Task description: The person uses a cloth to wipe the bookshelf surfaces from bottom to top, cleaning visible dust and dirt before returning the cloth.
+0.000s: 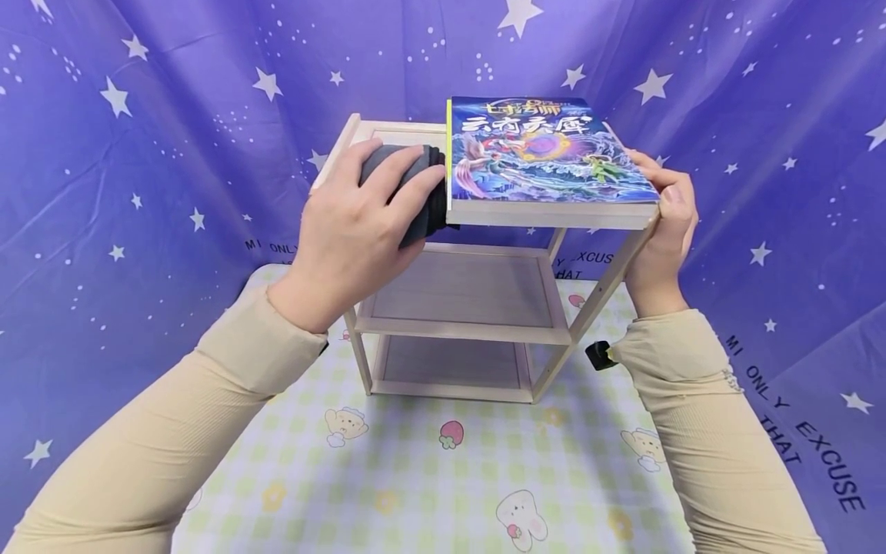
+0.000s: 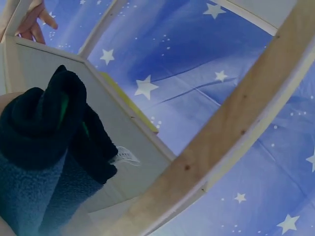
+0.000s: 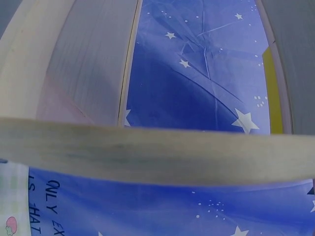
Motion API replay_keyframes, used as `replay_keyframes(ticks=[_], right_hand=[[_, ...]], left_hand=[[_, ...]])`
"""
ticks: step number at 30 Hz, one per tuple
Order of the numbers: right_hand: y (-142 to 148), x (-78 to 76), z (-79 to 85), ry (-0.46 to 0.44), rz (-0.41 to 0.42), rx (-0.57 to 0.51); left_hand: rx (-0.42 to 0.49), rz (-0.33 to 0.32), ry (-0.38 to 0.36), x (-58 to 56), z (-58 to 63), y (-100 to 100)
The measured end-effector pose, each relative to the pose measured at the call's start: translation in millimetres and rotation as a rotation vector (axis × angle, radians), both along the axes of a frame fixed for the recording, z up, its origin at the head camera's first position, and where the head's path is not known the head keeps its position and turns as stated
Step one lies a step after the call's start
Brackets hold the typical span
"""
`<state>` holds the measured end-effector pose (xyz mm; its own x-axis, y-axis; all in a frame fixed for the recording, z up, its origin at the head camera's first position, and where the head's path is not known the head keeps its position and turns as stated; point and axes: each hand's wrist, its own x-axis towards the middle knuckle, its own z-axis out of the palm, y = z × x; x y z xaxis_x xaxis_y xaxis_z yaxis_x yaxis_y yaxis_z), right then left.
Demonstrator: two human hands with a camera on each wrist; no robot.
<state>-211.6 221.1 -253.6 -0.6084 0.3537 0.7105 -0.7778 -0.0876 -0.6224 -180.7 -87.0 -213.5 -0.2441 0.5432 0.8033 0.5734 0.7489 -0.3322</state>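
My left hand grips a bundled dark grey towel with black edging and a white tag. The bundle is at the front left of the top board of a pale wooden shelf rack, right beside a book with a colourful blue cover. That book lies flat on the right part of the top board. Curled round the rack's top right corner, my right hand holds the frame close to the book's edge. In the right wrist view only the rack's bars and boards show, and the hand is hidden.
The rack has a middle shelf and a bottom shelf. It stands on a green-and-white checked tablecloth printed with cartoon animals and strawberries. A purple-blue curtain with white stars surrounds the table at the back and sides.
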Motion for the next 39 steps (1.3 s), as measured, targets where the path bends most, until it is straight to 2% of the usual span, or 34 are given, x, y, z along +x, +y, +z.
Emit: replay_keyframes(ticks=[19, 25, 29, 39], right_hand=[[0.6, -0.9, 0.7, 0.016, -0.014, 0.008], [0.4, -1.1, 0.9, -0.003, -0.029, 0.011], [-0.4, -0.7, 0.3, -0.017, -0.01, -0.017], [0.3, -4.6, 1.2, 0.007, -0.027, -0.002]], left_hand=[[0.066, 0.004, -0.028, 0.5, -6.1, -2.8], [0.092, 0.009, -0.01, -1.1, -8.9, -1.9], [0.117, 0.01, 0.009, -2.5, -11.2, -1.2], [0.144, 0.012, 0.044, -5.7, -12.1, 0.1]])
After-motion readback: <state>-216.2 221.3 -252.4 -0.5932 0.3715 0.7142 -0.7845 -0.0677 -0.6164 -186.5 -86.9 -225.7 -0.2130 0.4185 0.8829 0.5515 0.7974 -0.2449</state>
